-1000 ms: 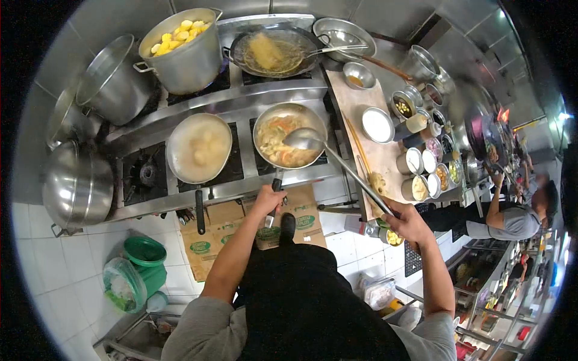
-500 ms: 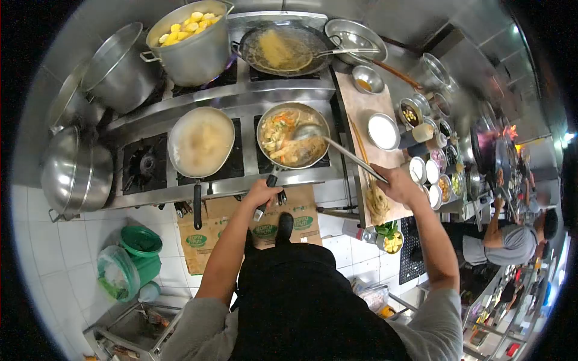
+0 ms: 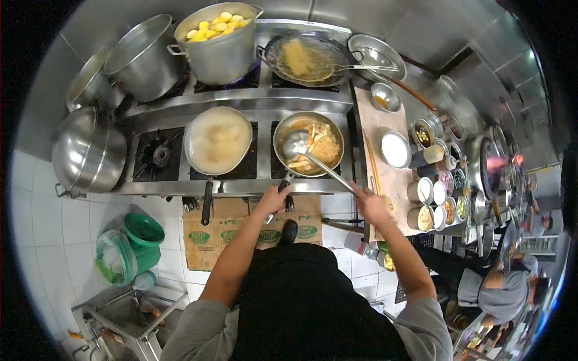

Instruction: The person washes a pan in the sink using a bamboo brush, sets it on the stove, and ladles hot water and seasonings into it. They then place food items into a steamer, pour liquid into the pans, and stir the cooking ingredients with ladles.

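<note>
My left hand (image 3: 274, 201) is closed around the handle of a frying pan (image 3: 279, 133) on the front right burner. Strips of vegetables and a noodle-like mass in sauce (image 3: 323, 150) lie in that pan. In my right hand (image 3: 371, 207) is the long metal handle of a ladle (image 3: 295, 143), its bowl resting among the food on the pan's left side. A second pan with cloudy, pale liquid (image 3: 218, 141) stands to the left, its black handle pointing toward me. Both hands are in front of the stove's edge.
Behind stand a tall pot of yellow pieces (image 3: 220, 51) and a wok with a strainer (image 3: 301, 57). The board (image 3: 378, 123) at right carries bowls, bottles and chopsticks. Green bins (image 3: 144, 231) stand on the floor at left. A co-worker (image 3: 494, 292) is at far right.
The ladle has swung to the left within the pan, and my right hand has moved left with it. My left hand still grips the handle. The whole view has shifted slightly.
</note>
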Demonstrator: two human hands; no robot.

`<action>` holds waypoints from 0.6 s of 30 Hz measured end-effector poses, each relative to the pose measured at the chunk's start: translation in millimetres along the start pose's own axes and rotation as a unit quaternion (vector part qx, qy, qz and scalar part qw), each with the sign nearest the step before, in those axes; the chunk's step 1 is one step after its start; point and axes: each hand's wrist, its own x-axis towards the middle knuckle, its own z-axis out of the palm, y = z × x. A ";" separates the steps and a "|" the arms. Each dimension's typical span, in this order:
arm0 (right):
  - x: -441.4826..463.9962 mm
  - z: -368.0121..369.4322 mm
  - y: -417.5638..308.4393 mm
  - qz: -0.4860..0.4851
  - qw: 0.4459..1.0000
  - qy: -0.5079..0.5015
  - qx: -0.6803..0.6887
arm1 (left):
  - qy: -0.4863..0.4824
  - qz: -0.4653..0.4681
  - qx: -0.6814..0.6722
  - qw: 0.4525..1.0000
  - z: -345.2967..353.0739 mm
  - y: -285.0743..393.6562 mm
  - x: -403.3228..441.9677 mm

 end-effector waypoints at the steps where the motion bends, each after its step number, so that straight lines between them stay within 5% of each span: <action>1: -7.2 -9.4 15.3 -0.002 1.000 -0.010 0.005 | -0.004 -0.001 -0.007 1.000 -0.1 1.1 -1.5; 5: -13.3 -49.9 36.1 -0.010 1.000 0.019 0.010 | -0.009 -0.008 -0.019 1.000 -2.0 1.8 -3.1; 15: 6.5 17.4 -0.2 -0.061 0.976 0.120 0.173 | -0.023 -0.014 0.021 0.999 1.5 -12.5 10.7; 18: -15.5 -22.2 -15.5 0.033 0.973 0.085 0.213 | -0.023 -0.009 -0.012 1.000 -1.0 5.0 -4.1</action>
